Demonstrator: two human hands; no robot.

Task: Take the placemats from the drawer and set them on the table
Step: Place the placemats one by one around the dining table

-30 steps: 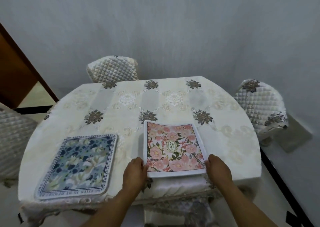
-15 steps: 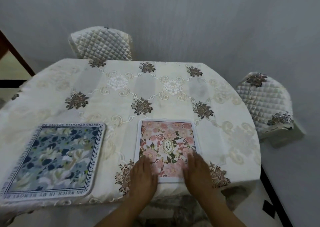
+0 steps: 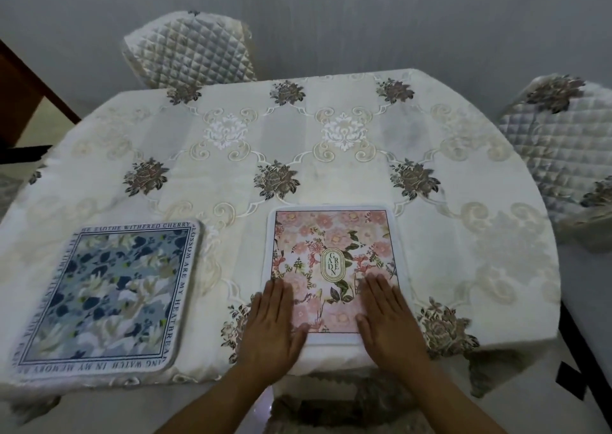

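You have a cream embroidered tablecloth [image 3: 331, 155] with dark rose motifs and white scrollwork, draped over the near edge. A chair with a quilted cover [image 3: 190, 49] stands at the far side, pushed against the edge. A second quilted chair [image 3: 559, 145] stands at the right. Behind them runs a plain grey wall [image 3: 331, 13]. A brown wooden panel [image 3: 23, 99] shows at far left.

Home dining room: clothed table [image 3: 331, 155], quilted chairs [image 3: 188, 53].

Table [image 3: 331, 175] has a cream embroidered tablecloth [image 3: 490, 255] draped over it (dark rose motifs all over). Pink floral placemat [image 3: 334, 245] lies flat right under both hands; blue floral placemat [image 3: 106, 294] sits well off to the left hand's side.
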